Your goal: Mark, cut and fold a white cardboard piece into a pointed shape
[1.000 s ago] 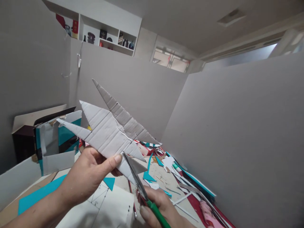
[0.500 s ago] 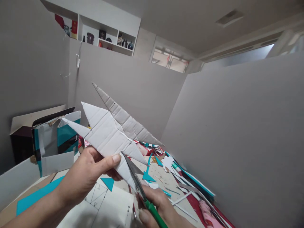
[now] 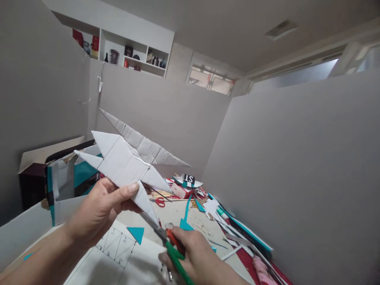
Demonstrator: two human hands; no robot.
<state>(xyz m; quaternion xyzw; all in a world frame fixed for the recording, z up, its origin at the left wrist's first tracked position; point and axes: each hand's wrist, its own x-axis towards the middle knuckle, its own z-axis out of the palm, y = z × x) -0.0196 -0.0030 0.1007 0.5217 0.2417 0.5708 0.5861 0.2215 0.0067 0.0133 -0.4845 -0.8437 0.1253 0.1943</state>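
Note:
A white cardboard piece with several pointed flaps is tilted up before me, its creases and pencil lines showing. My left hand grips its lower edge, thumb on the front face. My right hand holds green-handled scissors, their dark blades near the tip of the lowest flap. Something orange-red, partly hidden, shows by the right fingers. Below lies a white sheet with a drawn grid of triangles, and a teal triangle rests on it.
Red-handled scissors and thin sticks lie beyond the cardboard. Teal and white scraps, a glue stick and a pink item line the right side. Opened boxes stand at left. Grey walls surround the table.
The cardboard and my left hand have shifted left. The scissors have moved down from the notch to the flap's tip. A triangular offcut beside the blades is no longer there.

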